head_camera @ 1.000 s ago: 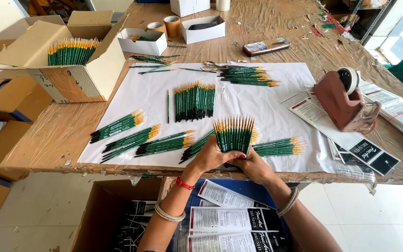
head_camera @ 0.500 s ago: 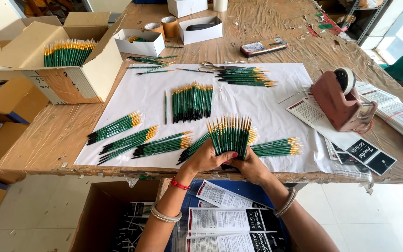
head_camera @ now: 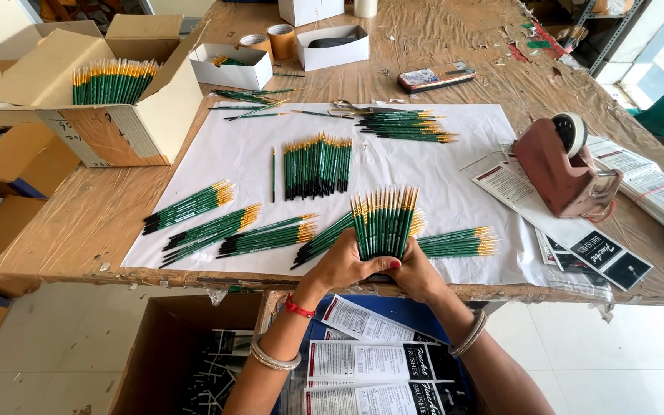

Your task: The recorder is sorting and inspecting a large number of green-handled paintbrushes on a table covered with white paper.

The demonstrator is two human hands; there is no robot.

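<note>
Both hands, the left (head_camera: 341, 265) and the right (head_camera: 416, 275), had their grip closed around the base of a fanned bunch of brushes (head_camera: 384, 221), upright above the white paper (head_camera: 439, 173) at the worktop's (head_camera: 455, 34) near edge, between other bundles (head_camera: 267, 237).

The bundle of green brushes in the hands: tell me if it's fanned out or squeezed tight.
Fanned out. The brush bundle spreads wide at its yellow tips and narrows where the left hand and right hand pinch its lower ends.
</note>
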